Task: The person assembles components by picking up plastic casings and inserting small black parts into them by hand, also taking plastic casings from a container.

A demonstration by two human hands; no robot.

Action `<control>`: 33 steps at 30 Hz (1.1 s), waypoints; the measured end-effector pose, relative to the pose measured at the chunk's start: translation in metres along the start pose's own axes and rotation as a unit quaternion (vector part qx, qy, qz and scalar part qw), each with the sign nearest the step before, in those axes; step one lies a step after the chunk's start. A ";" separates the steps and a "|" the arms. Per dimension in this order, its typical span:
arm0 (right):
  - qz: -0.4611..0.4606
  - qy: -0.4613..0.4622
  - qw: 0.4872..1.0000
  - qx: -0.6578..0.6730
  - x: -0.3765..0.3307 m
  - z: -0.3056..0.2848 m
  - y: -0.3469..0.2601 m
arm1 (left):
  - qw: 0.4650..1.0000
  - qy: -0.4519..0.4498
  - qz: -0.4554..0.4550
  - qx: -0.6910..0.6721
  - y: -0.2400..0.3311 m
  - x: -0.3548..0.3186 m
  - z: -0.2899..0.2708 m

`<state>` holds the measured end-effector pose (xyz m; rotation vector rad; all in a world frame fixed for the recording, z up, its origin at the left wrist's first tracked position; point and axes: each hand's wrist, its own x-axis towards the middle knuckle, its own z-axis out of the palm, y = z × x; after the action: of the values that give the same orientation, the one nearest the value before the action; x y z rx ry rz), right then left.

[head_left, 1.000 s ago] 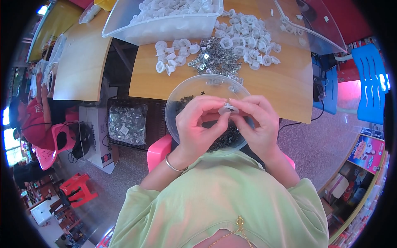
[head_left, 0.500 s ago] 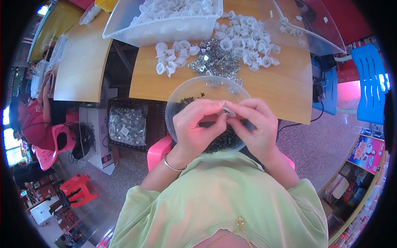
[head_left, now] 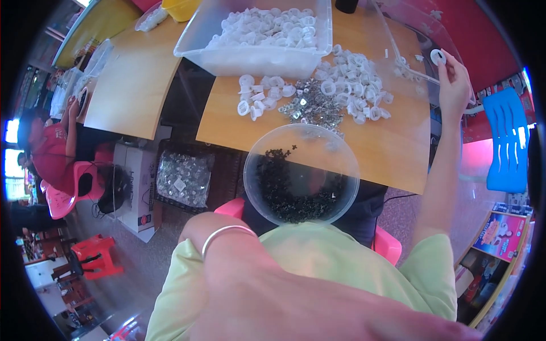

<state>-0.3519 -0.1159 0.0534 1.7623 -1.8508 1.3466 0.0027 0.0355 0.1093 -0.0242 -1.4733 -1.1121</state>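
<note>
At the far right, over the clear plastic tub [head_left: 432, 17], my right hand [head_left: 453, 84] is raised and pinches a white round plastic piece [head_left: 437, 57] with a dark slot in its face. My left hand [head_left: 273, 301] looms very close and blurred across the bottom, bracelet on its wrist; its fingers are not clear. On my lap rests a clear round bowl [head_left: 248, 196] with small black parts [head_left: 296, 206]. Just beyond it on the table lie a heap of small shiny metal pieces [head_left: 311, 105] and a pile of white plastic rings [head_left: 355, 85].
A large translucent bin [head_left: 199, 57] of white rings stands on the wooden table [head_left: 392, 153]. A smaller ring group [head_left: 259, 96] lies before it. To the left are a bag of metal parts [head_left: 185, 179], a cardboard box [head_left: 133, 190] and a seated person in red [head_left: 54, 153].
My hands have parted from above the bowl. The right one has carried the white piece far right and up; the left has come back close to the camera. The view has shifted.
</note>
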 end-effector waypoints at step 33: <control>0.406 -0.530 0.633 0.391 0.018 0.163 -0.109 | 0.869 0.037 -0.185 0.458 -0.098 -0.002 -0.109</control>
<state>-0.1939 -0.2309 0.0254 2.6627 -3.3894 1.7231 0.0277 -0.0836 0.0286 0.9893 -1.8491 -0.5842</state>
